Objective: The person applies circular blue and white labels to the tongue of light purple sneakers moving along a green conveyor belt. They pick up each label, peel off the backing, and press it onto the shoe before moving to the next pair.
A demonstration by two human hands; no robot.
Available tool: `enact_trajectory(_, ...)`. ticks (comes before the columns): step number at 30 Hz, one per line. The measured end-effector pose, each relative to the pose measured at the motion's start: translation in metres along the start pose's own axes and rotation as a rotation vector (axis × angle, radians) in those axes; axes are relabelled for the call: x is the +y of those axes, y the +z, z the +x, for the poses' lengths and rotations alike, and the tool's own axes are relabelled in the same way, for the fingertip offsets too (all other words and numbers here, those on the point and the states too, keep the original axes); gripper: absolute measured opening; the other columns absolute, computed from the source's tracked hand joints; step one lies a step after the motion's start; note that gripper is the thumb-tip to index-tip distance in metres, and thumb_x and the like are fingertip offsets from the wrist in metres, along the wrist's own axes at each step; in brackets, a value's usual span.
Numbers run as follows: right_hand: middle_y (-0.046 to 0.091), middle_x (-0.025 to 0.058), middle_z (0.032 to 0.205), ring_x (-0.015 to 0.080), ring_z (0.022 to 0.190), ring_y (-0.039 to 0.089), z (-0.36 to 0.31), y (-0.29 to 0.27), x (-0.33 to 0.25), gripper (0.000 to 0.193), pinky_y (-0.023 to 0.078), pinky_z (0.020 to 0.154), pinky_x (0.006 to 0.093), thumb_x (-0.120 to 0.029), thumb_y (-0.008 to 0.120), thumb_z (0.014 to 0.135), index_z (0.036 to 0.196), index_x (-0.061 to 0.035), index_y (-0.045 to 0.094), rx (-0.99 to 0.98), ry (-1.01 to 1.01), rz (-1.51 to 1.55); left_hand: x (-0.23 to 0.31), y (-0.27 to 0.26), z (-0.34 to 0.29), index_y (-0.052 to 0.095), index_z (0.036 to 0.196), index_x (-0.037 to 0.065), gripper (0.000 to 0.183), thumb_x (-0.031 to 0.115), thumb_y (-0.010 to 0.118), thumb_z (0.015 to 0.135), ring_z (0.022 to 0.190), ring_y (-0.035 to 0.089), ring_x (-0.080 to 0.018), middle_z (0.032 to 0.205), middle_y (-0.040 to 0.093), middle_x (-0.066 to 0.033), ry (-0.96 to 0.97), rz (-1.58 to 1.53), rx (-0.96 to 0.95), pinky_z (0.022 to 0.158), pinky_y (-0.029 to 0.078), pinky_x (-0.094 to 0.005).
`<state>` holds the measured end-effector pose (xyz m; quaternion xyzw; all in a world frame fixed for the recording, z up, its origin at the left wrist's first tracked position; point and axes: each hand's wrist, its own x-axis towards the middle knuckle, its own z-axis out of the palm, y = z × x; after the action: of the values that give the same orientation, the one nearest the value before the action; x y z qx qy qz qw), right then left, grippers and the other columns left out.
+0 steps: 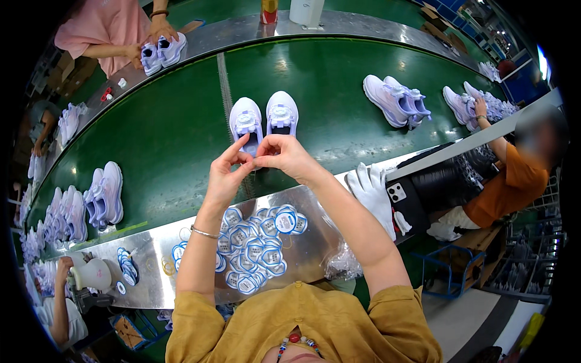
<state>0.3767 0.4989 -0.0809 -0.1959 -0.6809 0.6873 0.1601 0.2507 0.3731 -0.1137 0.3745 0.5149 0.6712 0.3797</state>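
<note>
A pair of pale lavender-white sneakers stands in front of me on the green belt, a left shoe (245,115) and a right shoe (282,107), toes pointing away. At their heel ends my left hand (230,166) and my right hand (287,158) meet, thumbs and fingertips pinched together. Whatever is between the fingertips is too small to make out. Below my hands, a pile of round white tags with blue rims (251,251) lies on the metal ledge (151,242), partly hidden by my left forearm.
Several more sneakers (104,193) sit on the belt (321,66) at left; another pair (396,101) is at right. White gloves (370,190) and clear plastic (343,263) lie right of the tags. Co-workers in pink (112,30) and orange (514,181) handle shoes.
</note>
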Motion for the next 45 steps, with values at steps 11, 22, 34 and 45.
enact_trajectory(11, 0.062, -0.0003, 0.074, 0.0067, 0.07, 0.056, 0.003, -0.002, 0.004, 0.011, 0.044, 0.065, 0.0214, -0.007, 0.075, 0.074, 0.077, -0.0036, 0.064, -0.065, 0.017, -0.034, 0.001, -0.003, -0.002, 0.044, 0.137, -0.001, 0.06, -0.005, 0.064, 0.08, 0.083, 0.056, -0.0085, 0.085, 0.062, -0.0012, -0.018, -0.011, 0.0, 0.082, 0.045, -0.0242)
enact_trajectory(22, 0.062, 0.0017, 0.069, 0.0078, 0.067, 0.056, 0.012, 0.003, 0.017, 0.013, 0.045, 0.063, 0.0222, -0.004, 0.076, 0.071, 0.074, -0.0021, 0.063, -0.078, -0.039, 0.029, -0.015, -0.009, 0.002, 0.046, 0.133, -0.003, 0.051, -0.006, 0.06, 0.084, 0.079, 0.054, -0.008, 0.086, 0.059, -0.0023, -0.048, -0.082, 0.031, 0.073, 0.044, -0.0203)
enact_trajectory(34, 0.066, 0.0043, 0.082, 0.0105, 0.073, 0.059, -0.139, -0.104, -0.049, 0.015, 0.046, 0.063, 0.0239, -0.013, 0.067, 0.083, 0.091, 0.0001, 0.067, 0.393, -0.094, -0.638, -0.02, -0.037, -0.045, 0.065, 0.099, 0.0, 0.013, 0.005, 0.062, 0.088, 0.084, 0.055, -0.0142, 0.09, 0.061, -0.0062, 0.068, 0.342, 0.214, 0.077, 0.044, -0.0261)
enact_trajectory(45, 0.057, 0.0103, 0.077, 0.0285, 0.077, 0.058, -0.187, -0.051, 0.044, 0.01, 0.048, 0.069, 0.0378, -0.014, 0.064, 0.078, 0.08, -0.0042, 0.064, 0.375, -0.047, -1.207, -0.017, 0.133, -0.119, 0.06, 0.095, 0.001, 0.018, -0.003, 0.062, 0.078, 0.084, 0.058, -0.0332, 0.09, 0.061, -0.0149, 0.443, 0.673, -0.138, 0.074, 0.048, -0.0388)
